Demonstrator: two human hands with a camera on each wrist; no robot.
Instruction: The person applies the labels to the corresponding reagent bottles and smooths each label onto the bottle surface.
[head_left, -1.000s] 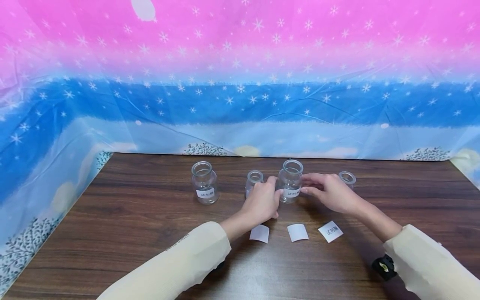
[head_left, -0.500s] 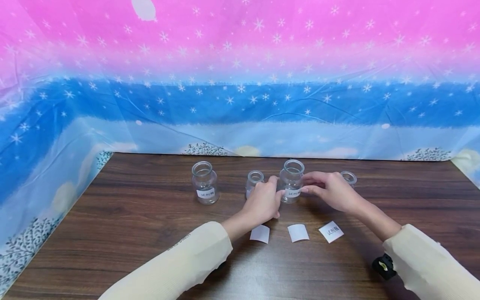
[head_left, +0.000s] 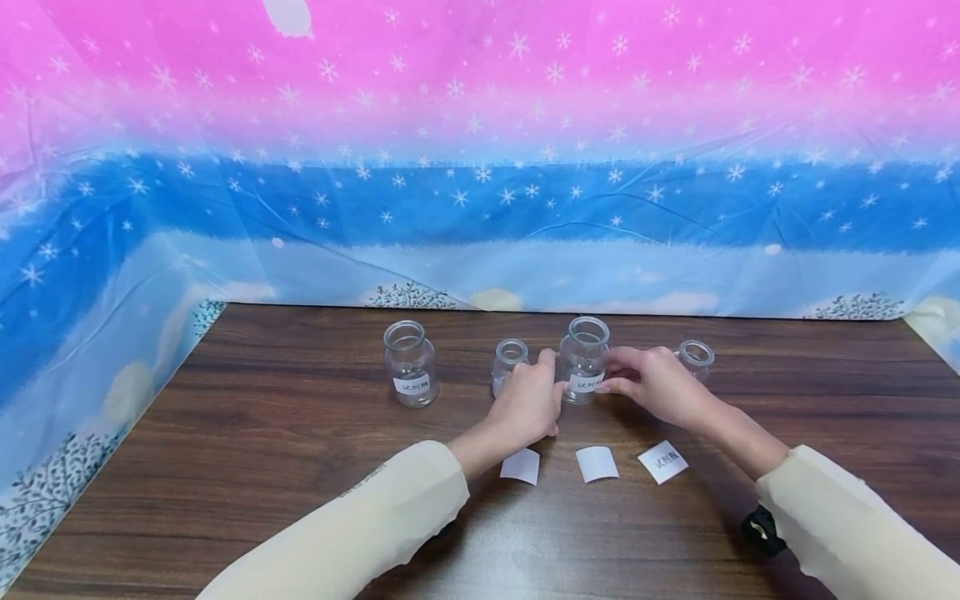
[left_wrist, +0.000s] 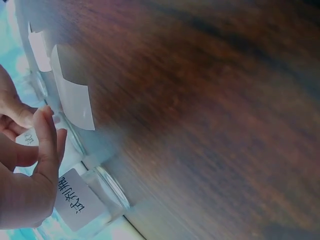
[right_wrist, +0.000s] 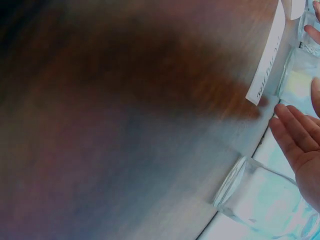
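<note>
A large clear glass jar point(head_left: 584, 354) stands upright on the table between my two hands, a white printed label point(head_left: 585, 383) on its front. My left hand point(head_left: 525, 400) holds it low on its left side. With the thumb at the label's right end, my right hand point(head_left: 656, 383) touches the jar's other side; its fingers look straight in the right wrist view. Just left of my left hand is a small jar point(head_left: 511, 354), partly hidden; its label point(left_wrist: 77, 200) shows in the left wrist view. Another small jar point(head_left: 696, 354) stands behind my right hand.
A second large labelled jar point(head_left: 409, 362) stands farther left. Two blank white paper pieces point(head_left: 520, 467) and a printed label piece point(head_left: 663, 462) lie on the wooden table point(head_left: 262, 467) in front. A snowflake-patterned cloth point(head_left: 480, 200) hangs behind the table's back edge.
My right thumb has shifted slightly left onto the label's right end, and the right forearm has moved a little left. The left hand and the jars stay almost in place.
</note>
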